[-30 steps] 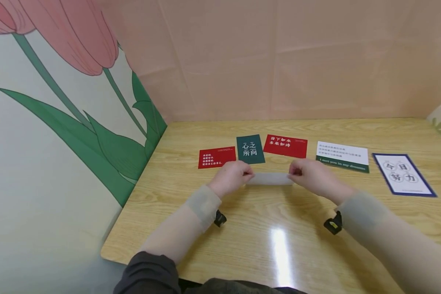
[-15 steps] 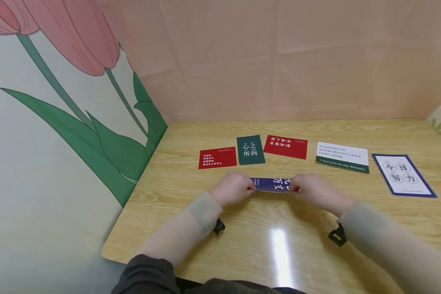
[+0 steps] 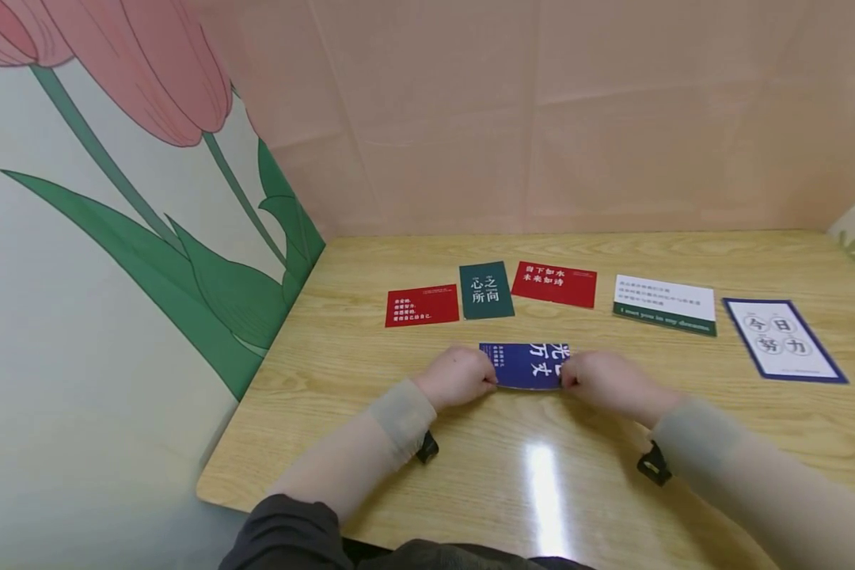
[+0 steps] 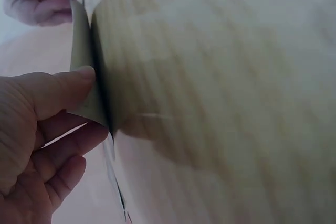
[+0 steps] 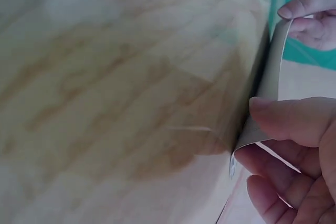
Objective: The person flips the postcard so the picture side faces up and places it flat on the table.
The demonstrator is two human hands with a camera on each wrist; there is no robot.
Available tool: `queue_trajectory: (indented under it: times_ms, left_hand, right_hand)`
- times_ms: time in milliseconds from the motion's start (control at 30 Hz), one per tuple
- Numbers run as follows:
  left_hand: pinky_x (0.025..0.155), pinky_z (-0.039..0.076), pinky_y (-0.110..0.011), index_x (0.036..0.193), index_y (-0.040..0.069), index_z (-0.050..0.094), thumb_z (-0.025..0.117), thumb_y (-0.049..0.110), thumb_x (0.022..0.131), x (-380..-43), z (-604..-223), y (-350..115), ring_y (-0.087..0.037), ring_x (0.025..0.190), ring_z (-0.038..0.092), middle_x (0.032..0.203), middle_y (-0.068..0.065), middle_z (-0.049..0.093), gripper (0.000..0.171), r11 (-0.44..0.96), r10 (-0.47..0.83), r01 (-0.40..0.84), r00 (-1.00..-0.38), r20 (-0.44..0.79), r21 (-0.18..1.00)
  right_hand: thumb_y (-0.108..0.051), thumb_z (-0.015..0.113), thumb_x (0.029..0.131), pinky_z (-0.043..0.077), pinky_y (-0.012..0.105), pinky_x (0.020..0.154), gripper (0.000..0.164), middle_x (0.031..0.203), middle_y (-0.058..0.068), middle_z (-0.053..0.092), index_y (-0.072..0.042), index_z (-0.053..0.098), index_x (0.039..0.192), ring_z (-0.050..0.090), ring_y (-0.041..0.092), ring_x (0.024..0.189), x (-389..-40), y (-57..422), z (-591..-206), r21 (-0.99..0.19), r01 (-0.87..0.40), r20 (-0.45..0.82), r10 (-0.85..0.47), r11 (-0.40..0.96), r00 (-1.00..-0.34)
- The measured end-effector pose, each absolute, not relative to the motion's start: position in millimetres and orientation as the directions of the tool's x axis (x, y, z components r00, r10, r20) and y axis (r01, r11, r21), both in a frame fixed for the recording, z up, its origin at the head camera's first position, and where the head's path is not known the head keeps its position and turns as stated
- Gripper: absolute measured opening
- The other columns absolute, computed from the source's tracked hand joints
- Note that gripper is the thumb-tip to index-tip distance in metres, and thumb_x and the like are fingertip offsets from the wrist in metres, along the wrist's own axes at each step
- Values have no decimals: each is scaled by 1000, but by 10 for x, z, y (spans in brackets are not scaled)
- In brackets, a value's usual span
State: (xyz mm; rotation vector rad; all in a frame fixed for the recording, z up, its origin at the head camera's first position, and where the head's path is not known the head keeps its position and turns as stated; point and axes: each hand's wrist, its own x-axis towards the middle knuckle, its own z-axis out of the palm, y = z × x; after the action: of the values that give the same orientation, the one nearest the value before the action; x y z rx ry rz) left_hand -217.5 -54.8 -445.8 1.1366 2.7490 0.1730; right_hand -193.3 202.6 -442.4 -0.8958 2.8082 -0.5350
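A blue card with white lettering is held crosswise between both hands, low over the wooden table. My left hand pinches its left end, thumb on the near side and fingers beyond. The other end is pinched by my right hand in the same way. In the left wrist view the card looks pale on its back and bowed, with its lower edge at the tabletop. The right wrist view shows the card curving between the two thumbs. Whether its edge touches the table I cannot tell.
Behind the hands lie a red card, a green card, another red card, a white-and-green card and a blue-bordered white card. The wooden table meets a pink cloth at the back.
Both hands have come down and nearer the body. The card has tilted from showing a pale strip to showing its blue printed face. The other cards have stayed put.
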Motion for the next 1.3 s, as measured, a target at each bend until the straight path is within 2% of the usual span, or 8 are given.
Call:
queue_trajectory:
  times_ms: [133, 300, 600, 800, 1067, 1167, 1300]
  left_hand:
    - [85, 46, -19, 98, 21, 77, 71, 28, 89, -2176, -4492, -538, -2, 83, 60, 91, 10, 70, 13, 691, 722, 705, -681, -118, 158]
    - [89, 45, -22, 100, 22, 77, 71, 29, 88, -2170, -4507, -537, -1, 83, 60, 92, 11, 70, 15, 686, 727, 712, -675, -127, 146]
    - [89, 44, -23, 102, 21, 77, 70, 31, 89, -2161, -4500, -550, -2, 83, 59, 92, 11, 68, 17, 687, 727, 713, -670, -150, 143]
    - [87, 44, -21, 105, 20, 76, 69, 32, 89, -2162, -4504, -558, -2, 82, 57, 93, 10, 67, 21, 684, 729, 714, -664, -165, 148]
    - [85, 45, -20, 106, 19, 75, 69, 26, 90, -2223, -4487, -541, -5, 86, 55, 96, 8, 64, 19, 704, 710, 682, -673, -205, 199]
    - [92, 44, -23, 110, 20, 72, 70, 26, 89, -2265, -4491, -534, -8, 96, 54, 105, 6, 61, 22, 736, 676, 643, -703, -221, 210]
    - [106, 36, -31, 130, 21, 58, 72, 33, 86, -2335, -4510, -531, -15, 124, 47, 137, 0, 51, 48, 791, 612, 581, -750, -250, 192]
  right_hand:
    - [-4, 70, 82, 43, 28, 61, 17, 71, -10, 58, -18, 67, 73, 49, 10, 64, -1897, 2003, -4422, -356, -531, -40, -581, 769, -813]
    - [-2, 71, 80, 48, 31, 63, 14, 73, -7, 62, -15, 70, 76, 50, 10, 63, -1878, 1995, -4428, -327, -547, -32, -588, 770, -808]
    - [-5, 72, 81, 54, 35, 68, 7, 78, -4, 67, -11, 74, 81, 54, 8, 65, -1869, 2011, -4446, -294, -581, -26, -613, 759, -789]
    - [-4, 71, 82, 50, 32, 62, 16, 73, -8, 63, -17, 70, 73, 49, 7, 62, -1863, 2023, -4471, -264, -625, 12, -645, 735, -764]
    - [-4, 68, 84, 44, 27, 58, 21, 69, -11, 56, -19, 66, 70, 45, 7, 59, -1849, 2022, -4470, -273, -605, -6, -630, 748, -776]
    - [-5, 68, 84, 43, 27, 58, 20, 68, -11, 56, -19, 65, 70, 45, 7, 59, -1846, 2015, -4462, -265, -604, -17, -630, 752, -776]
    - [-5, 68, 85, 46, 28, 59, 17, 69, -10, 58, -17, 67, 73, 46, 7, 60, -1848, 2002, -4450, -272, -593, -35, -623, 758, -781]
